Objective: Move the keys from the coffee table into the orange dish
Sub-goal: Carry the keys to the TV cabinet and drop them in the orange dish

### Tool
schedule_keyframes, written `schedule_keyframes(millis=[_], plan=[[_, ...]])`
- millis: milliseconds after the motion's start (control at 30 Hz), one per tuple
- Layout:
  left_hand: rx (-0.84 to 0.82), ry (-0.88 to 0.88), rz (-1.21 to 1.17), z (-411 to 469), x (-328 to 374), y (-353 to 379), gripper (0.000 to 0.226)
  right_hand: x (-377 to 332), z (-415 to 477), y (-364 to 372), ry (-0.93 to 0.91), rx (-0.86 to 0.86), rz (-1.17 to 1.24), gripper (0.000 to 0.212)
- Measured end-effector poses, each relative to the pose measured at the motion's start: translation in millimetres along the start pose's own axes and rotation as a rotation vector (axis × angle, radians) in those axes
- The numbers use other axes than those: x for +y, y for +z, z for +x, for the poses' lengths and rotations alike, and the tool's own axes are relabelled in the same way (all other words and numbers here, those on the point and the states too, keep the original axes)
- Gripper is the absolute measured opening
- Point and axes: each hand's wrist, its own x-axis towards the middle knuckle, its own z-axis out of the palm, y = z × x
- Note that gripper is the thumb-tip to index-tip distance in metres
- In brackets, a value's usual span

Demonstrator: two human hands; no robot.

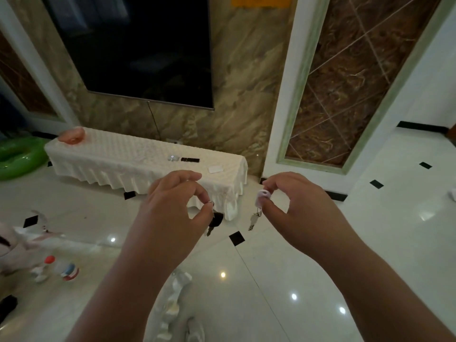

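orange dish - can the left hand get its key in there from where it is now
Probably not yet. The orange dish sits at the cabinet's far left end, well beyond the left hand holding the black key. Nothing blocks the way; it's just distance.

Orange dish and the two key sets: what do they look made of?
Orange dish: seems translucent glass or plastic, glossy; light glows through it. Black-headed key in the left hand: shiny metal ring, likely plastic head. Tagged keys in the right hand: silvery metal, pale matte tag, probably plastic.

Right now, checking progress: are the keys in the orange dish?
Out. Left hand and right hand each dangle keys; the orange dish sits far off.
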Motion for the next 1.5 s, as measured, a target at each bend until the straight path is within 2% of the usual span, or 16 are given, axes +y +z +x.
schedule_keyframes(millis=[300, 633, 933, 1200, 1500], plan=[[-0.065, -0.031, -0.056, 98.6, -53.2, 37.1, 0.007, 19.6, 97.4, 42.1, 0.037, -0.065, -0.041, 0.020], [-0.098, -0.059, -0.002, 227.3, -127.5, 45.0, 0.007, -0.2, 245.0, 100.7, 0.008, -0.071, -0.011, 0.014], [-0.056, -0.150, 0.028, 298.4, -174.1, 47.0, 0.008, 2.1, 348.9, 149.8, -0.081, -0.133, 0.051, 0.019], [0.098, -0.310, 0.188, 366.8, -197.6, 56.9, 0.008, 12.5, 470.3, 184.0, -0.324, -0.281, 0.117, 0.014], [0.290, -0.605, 0.278, 404.7, -217.1, 66.2, 0.011, -0.6, 576.5, 227.0, -0.597, -0.459, 0.171, 0.015]])
